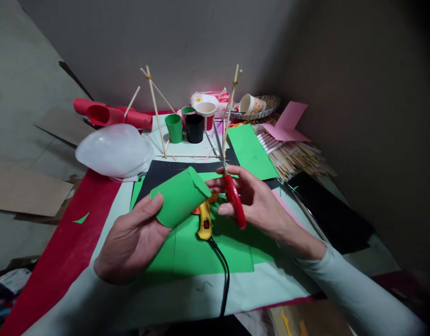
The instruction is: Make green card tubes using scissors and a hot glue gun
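Craft clutter on a floor-level work surface, against a grey wall

A yellow glue gun (204, 223) with a black cord (222, 275) lies on green paper sheets (208, 254). Behind stand 2 stick tripods (155, 109), a green cup (174, 128) beside a black cup (194, 128), a clear plastic lid (113, 150), red rolled tubes (106, 115), pink paper (288, 122) and a pile of wooden sticks (295, 156).

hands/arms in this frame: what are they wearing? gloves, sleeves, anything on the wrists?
Both hands are bare: no gloves on the left hand or the right hand. Both arms wear long, plain, pale grey-white sleeves ending at the wrists. No rings, watch or bands show, and no logos or markings on the fabric.
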`<state>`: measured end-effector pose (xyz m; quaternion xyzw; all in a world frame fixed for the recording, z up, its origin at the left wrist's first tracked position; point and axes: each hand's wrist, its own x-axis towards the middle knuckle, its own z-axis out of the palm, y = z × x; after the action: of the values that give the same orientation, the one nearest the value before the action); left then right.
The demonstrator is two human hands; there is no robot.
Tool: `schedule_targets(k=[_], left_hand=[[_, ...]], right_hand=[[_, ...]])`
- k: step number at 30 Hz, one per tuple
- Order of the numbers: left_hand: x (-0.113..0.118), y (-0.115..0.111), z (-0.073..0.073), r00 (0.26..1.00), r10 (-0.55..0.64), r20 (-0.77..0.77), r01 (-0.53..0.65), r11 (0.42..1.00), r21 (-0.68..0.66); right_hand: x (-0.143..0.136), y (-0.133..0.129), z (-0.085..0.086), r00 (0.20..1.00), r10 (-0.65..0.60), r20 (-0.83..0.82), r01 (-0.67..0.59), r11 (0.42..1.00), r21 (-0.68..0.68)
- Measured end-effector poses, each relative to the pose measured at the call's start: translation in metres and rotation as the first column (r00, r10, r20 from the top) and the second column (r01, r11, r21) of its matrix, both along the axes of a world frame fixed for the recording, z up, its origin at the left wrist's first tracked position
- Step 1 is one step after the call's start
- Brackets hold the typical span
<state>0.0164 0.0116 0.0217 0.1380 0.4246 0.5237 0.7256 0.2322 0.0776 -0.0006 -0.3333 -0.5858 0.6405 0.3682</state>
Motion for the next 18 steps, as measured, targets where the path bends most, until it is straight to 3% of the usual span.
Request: schedule_targets(k=[4,7,10,14,15,18], left_hand=[[0.004,-0.008,0.000,0.999,-0.033,0.009,0.032,0.998,0.062],[0.006,-0.017,0.000,0.975,-0.046,-0.216,0.053,0.998,0.026],[0.011,-0.024,0.001,0.889,-0.025,-0.458,0.047,0.998,0.037],[0.018,-0.026,0.000,0.740,0.128,-0.661,0.014,0.979,0.205],[0.019,-0.025,0.000,0.741,0.139,-0.657,0.012,0.975,0.220],[0.019,-0.021,0.002,0.840,0.075,-0.538,0.034,0.981,0.189]], right_hand=[[-0.008,-0.007,0.004,1.000,-0.008,-0.023,0.006,0.996,-0.092],[-0.012,-0.011,0.006,0.999,-0.051,-0.017,0.049,0.994,-0.094],[-0.011,-0.014,0.007,0.996,-0.077,0.038,0.079,0.995,-0.058],[-0.009,-0.018,0.008,0.996,-0.072,0.060,0.071,0.997,0.017],[-0.009,-0.018,0.007,0.996,-0.064,0.058,0.062,0.997,0.036],[-0.005,-0.017,0.005,0.995,-0.064,0.081,0.056,0.994,0.090]])
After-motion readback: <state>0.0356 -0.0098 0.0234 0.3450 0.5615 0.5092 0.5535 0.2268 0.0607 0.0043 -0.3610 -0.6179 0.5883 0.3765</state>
